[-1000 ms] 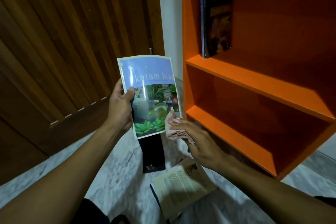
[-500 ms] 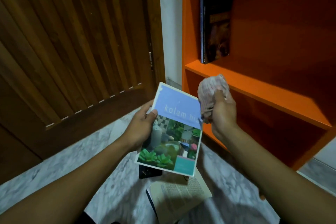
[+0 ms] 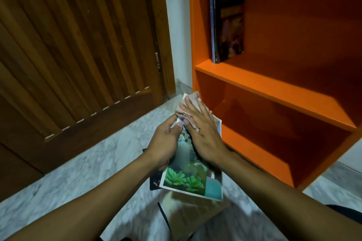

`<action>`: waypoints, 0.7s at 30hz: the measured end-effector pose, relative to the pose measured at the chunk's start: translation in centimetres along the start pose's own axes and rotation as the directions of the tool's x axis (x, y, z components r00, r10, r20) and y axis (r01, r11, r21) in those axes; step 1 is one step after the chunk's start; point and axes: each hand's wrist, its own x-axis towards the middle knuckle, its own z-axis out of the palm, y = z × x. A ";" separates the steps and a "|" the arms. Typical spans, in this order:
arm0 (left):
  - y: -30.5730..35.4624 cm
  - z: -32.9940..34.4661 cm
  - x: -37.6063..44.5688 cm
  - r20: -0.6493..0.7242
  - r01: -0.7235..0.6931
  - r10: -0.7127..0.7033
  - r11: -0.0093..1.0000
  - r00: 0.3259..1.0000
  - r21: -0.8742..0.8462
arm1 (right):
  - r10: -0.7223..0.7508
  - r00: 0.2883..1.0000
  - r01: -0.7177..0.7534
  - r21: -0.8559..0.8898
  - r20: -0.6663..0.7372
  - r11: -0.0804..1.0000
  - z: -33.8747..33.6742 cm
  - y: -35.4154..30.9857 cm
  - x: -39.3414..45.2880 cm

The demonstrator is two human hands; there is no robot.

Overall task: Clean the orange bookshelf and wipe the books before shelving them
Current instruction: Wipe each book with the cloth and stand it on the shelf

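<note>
Standing upright in orange bookshelf [image 3: 274, 88], upper compartment at 1 o'clock: dark books [image 3: 228, 19]. Centre: left hand [image 3: 166, 143] grips garden book [image 3: 193, 174]; right hand [image 3: 203, 133], fingers flat, presses folded cloth [image 3: 188, 117] onto cover.

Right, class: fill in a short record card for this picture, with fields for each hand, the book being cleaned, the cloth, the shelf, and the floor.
left hand: grips the left edge of the garden-photo book
right hand: flat, fingers straight, pressing the cloth on the cover
cloth: pinkish, folded, at the book's top end
orange bookshelf: two dark books upright at the upper shelf's left end; lower shelf shows none
floor: marble; open book and a dark book lying under the held one
stage: wiping, not yet shelved
</note>
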 end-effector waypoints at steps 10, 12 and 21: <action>1.3 -0.7 0.3 -0.159 0.077 -0.111 0.975 0.981 -0.208 | -0.030 0.996 0.027 0.031 0.086 0.999 0.4 0.5 -2.5; 1.5 -1.0 0.1 -0.181 0.085 -0.128 0.969 0.975 -0.230 | -0.123 0.982 0.129 -0.032 0.145 0.991 0.5 0.6 -3.1; 2.3 -2.5 0.5 -0.320 0.066 -0.166 0.952 0.933 -0.300 | -0.286 0.872 0.294 0.042 0.397 0.955 1.2 -0.5 -6.1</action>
